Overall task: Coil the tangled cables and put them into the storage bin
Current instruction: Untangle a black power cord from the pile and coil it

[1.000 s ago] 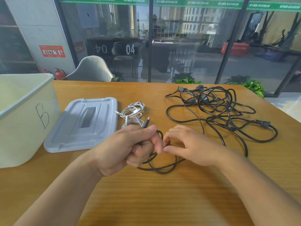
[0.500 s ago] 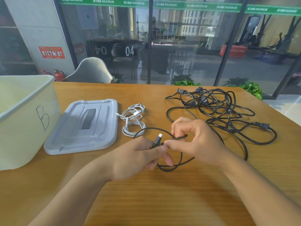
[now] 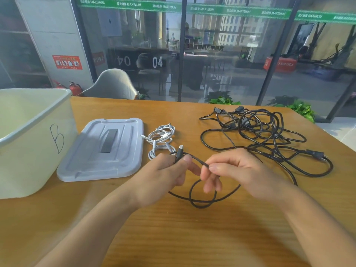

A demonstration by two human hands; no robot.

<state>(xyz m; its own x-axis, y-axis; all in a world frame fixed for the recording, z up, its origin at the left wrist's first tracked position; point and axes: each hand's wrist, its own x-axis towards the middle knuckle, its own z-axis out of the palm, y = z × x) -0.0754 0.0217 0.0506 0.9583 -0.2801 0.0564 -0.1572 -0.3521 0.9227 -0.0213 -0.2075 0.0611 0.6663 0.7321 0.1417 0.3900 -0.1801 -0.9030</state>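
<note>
Presently on the wooden table [image 3: 192, 237], item by item.

Left hand [image 3: 165, 174]: forearm reaching in from the lower left, knuckles up, thumb and forefinger pinching a thin black cable [image 3: 194, 203] just below its plug [image 3: 180, 151], which sticks upward past the fingers. Remaining fingers curled under.

Right hand [image 3: 237, 170]: forearm reaching in from the lower right, thumb and forefinger pinching the same cable a short way along from the left hand; the other fingers bent downward. Between the two hands the cable runs nearly straight. Below them it drops into loose loops, the lowest lying on the table.

Tangled black power cords [image 3: 260, 132]: a loose heap on the table behind the right hand, one two-pin plug [image 3: 316, 155] lying at its right edge.

White cables [image 3: 161, 139]: a small bundle on the table, between the lid and the black heap, just behind the left hand.

Grey lid [image 3: 104, 149]: flat on the table, beside the bin.

Storage bin [image 3: 34, 143]: pale, open-topped, at the left edge, marked with a handwritten "B". What it contains cannot be seen.
</note>
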